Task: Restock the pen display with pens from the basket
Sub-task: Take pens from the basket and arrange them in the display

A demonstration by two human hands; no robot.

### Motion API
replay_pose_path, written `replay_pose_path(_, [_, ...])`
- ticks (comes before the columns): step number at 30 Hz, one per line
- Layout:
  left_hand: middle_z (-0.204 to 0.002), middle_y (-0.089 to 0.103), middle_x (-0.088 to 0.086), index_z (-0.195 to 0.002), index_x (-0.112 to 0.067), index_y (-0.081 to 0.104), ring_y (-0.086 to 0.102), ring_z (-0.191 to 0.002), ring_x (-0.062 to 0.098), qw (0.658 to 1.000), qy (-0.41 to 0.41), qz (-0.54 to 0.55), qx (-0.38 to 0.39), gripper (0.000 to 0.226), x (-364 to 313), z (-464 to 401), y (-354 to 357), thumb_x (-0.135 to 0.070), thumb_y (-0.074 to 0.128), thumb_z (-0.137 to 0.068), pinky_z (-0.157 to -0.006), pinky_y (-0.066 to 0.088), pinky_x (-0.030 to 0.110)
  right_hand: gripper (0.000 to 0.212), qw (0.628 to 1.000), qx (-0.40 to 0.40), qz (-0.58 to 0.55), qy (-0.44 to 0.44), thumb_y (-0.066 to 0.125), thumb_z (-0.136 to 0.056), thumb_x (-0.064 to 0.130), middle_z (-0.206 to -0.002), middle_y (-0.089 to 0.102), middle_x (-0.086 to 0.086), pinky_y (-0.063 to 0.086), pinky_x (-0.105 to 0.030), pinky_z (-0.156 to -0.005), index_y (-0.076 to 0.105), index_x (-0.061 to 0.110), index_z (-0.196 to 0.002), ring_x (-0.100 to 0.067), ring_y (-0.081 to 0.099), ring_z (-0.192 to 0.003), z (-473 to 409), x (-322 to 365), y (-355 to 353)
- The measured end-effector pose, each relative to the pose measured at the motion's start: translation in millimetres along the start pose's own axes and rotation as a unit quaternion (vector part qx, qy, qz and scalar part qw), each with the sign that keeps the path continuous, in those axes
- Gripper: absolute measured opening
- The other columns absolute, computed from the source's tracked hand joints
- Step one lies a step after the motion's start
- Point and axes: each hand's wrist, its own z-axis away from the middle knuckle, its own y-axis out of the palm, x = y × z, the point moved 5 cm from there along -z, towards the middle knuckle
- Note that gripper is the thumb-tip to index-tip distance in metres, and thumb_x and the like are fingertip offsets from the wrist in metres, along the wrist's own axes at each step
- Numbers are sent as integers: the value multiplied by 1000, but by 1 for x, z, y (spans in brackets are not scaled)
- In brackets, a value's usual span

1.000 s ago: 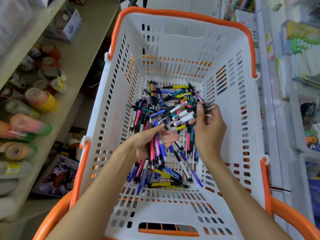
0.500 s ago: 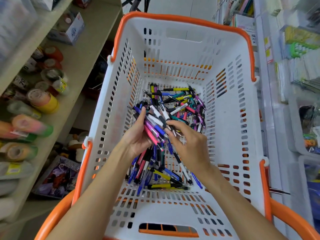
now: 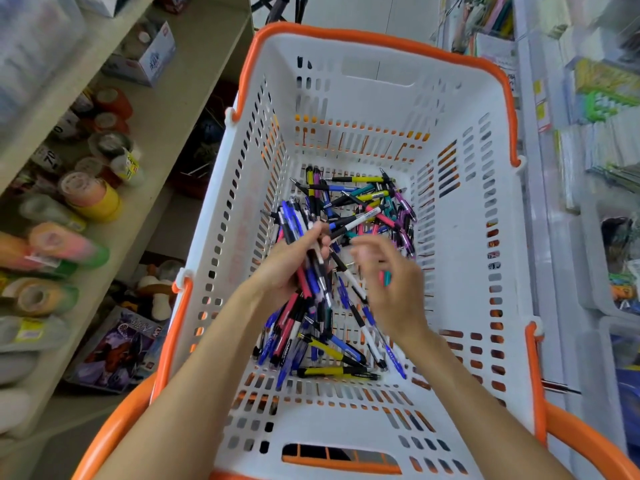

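Both hands down in basket [image 3: 450, 109], white w/ orange rim. L hand [image 3: 294, 268] wraps a bundle [image 3: 313, 268] of pens, mostly blue + pink, tips pointing away from the person. Prob collecting a handful so fewer trips to the display. R hand [image 3: 388, 282] is motion-blurred just beside the bundle, fingers curled; looks like a teal pen [image 3: 385, 278] pinched in it, but can't confirm grip. Judgement: R picks, L stores.

Rest of pens [image 3: 356, 209] lie loose in a heap on basket floor, mixed colours, crossing each other, so picking singles needs sorting by hand. Pen display not in view.

Writing: yellow/black pen [image 3: 337, 373] nearest the person has print on barrel, too small to read. Left shelf [image 3: 180, 109]: tape rolls [image 3: 91, 199], a tag reading "70", a small white box [image 3: 152, 60] w/ blue logo, illegible. Right side racks blurred.
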Motion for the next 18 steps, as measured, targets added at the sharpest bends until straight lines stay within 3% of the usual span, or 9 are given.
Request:
replay_pose_path(3, [-63,53,-5,-91,-12,63,47,-54,8,983,-38,-170,64,24,9,6,10,-35,55,-94,-61,49,23,27,994,-39,-24,104,43,-97,41,-86,64,18,45,-7,-65,62,22,-102,4,61,-81,-19,-7,-17])
replay_pose_path(6, [-61,49,-3,-66,-18,53,45,-56,12,936,-73,-305,162,33,20,15,22,-39,61,-90,-67,45,24,32,975,119,-36,183,55,-89,49,-108,59,16,42,-14,-80,57,29,-115,1,55,-101,-31,-19,-11])
replay_pose_path(9, [-61,46,-2,-63,-18,49,44,-58,14,904,-107,-356,209,37,27,20,26,-40,60,-91,-70,44,24,40,933,290,-49,206,62,-83,49,-115,58,19,44,-18,-84,61,30,-119,4,54,-104,-26,-21,-2])
replay_pose_path(12, [-62,46,-1,-64,-19,49,45,-58,14,887,-148,-375,224,37,33,20,23,-43,64,-87,-69,45,25,26,909,351,-73,214,65,-86,33,-112,65,17,47,-18,-86,69,27,-111,5,61,-99,-24,-20,-5])
replay_pose_path(15, [-60,48,-3,-64,-21,51,47,-57,13,885,-181,-357,237,36,35,20,20,-45,67,-84,-67,47,25,29,873,414,-106,233,69,-84,23,-116,64,18,44,-15,-88,67,32,-112,8,58,-105,-24,-20,-10])
replay_pose_path(18, [-56,44,-5,-59,-23,48,42,-54,11,871,-180,-382,252,38,34,24,22,-44,61,-88,-63,45,20,30,861,444,-114,222,71,-82,16,-106,69,17,48,-14,-86,68,29,-109,4,62,-102,-25,-17,-13])
